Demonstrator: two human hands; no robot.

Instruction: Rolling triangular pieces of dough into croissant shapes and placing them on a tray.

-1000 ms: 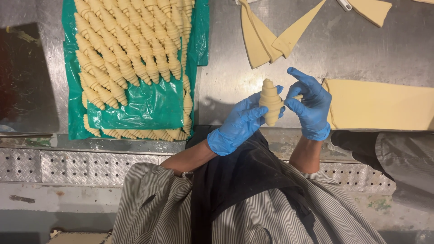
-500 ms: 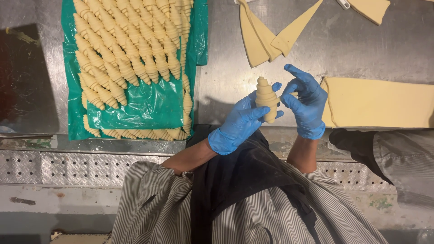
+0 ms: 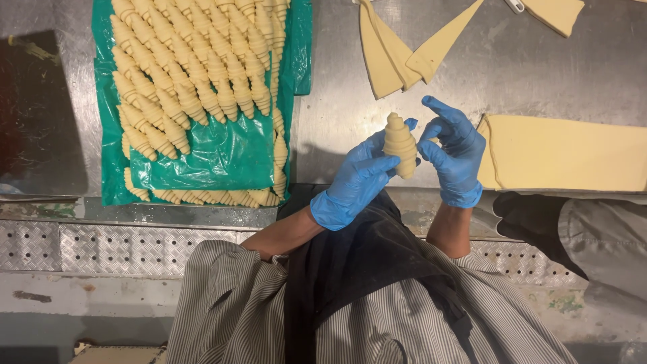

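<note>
A rolled raw croissant point(image 3: 399, 143) stands upright between my two blue-gloved hands, above the steel table's front edge. My left hand point(image 3: 354, 180) wraps its fingers around the roll's lower left side. My right hand point(image 3: 453, 152) touches the roll's right side with thumb and fingertips, its index finger raised. To the left lies a green plastic sheet point(image 3: 222, 154) packed with rows of several shaped croissants point(image 3: 195, 74).
Cut dough triangles point(image 3: 397, 54) lie at the back of the steel table point(image 3: 337, 108). A flat dough sheet point(image 3: 566, 152) lies right of my right hand. Another person's dark sleeve point(image 3: 532, 219) shows at the lower right. A dark tray point(image 3: 37, 114) sits far left.
Both hands have lifted the rolled croissant slightly up and left, keeping it upright. My right hand's fingers have closed in nearer the roll.
</note>
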